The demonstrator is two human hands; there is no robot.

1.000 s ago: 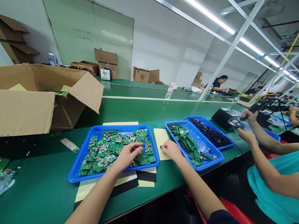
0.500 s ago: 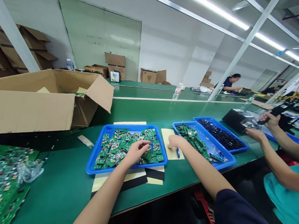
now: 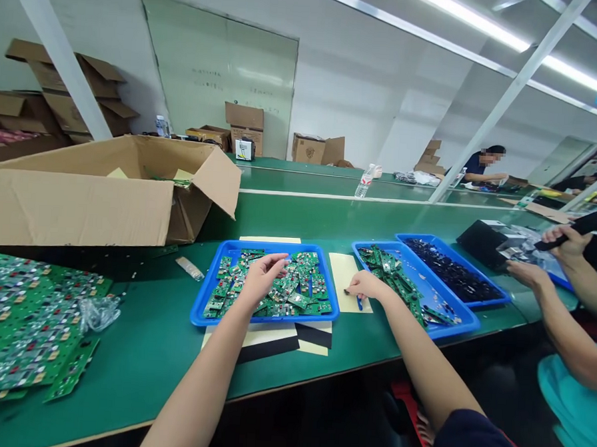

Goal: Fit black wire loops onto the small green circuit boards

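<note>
My left hand (image 3: 263, 276) is above a blue tray (image 3: 200, 304) heaped with small green circuit boards (image 3: 294, 297). Its thumb and fingers are bent together; whatever may be between them is too small to make out. Over a pale yellow sheet (image 3: 340, 269), right of that tray, my right hand (image 3: 369, 285) is closed in a pinch. A tiny dark thing shows at its fingertips, too small to name. Just below this hand, a blue pen-like tool (image 3: 359, 303) lies on the sheet.
A second blue tray (image 3: 428, 284) holds narrow green boards; another (image 3: 495, 299) behind it holds black parts. At left are large board panels (image 3: 27, 329) and an open carton (image 3: 74, 205). A co-worker's hands (image 3: 531, 272) are at the right, by a black box (image 3: 478, 241).
The view has turned left, so the bench things appear farther right. My left hand has moved up and leftward over the tray. My right hand has shifted slightly right, its fingertips now showing.
</note>
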